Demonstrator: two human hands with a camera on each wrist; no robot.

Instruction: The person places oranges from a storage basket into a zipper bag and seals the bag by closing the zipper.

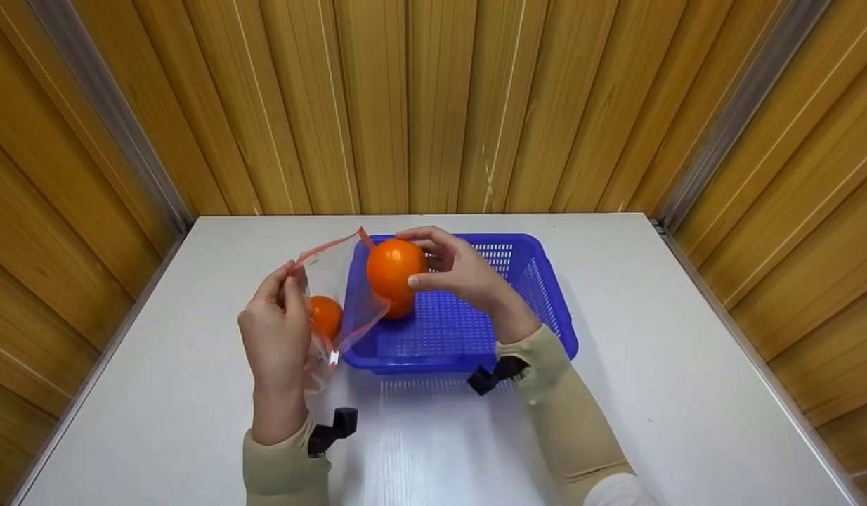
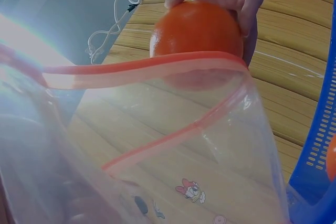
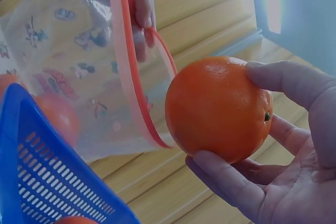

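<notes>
A clear zip bag (image 1: 335, 263) with a red-edged mouth hangs from my left hand (image 1: 275, 334), whose thumb and fingers pinch the rim. My right hand (image 1: 468, 277) grips an orange (image 1: 395, 267) between thumb and fingers, right at the spread mouth of the bag. In the right wrist view, that orange (image 3: 218, 108) shows its green stem end and sits just outside the red rim. Another orange (image 1: 325, 316) lies low inside the bag. Cartoon prints (image 3: 84, 72) cover the bag's clear wall. A white slider (image 1: 334, 358) sits at the near end of the zip.
A blue perforated plastic basket (image 1: 447, 365) stands beside the bag, under the right hand. One more orange (image 1: 398, 306) is in its left part, partly hidden by the held one. The white table (image 1: 180, 379) is bounded by wood-patterned walls (image 1: 440, 105).
</notes>
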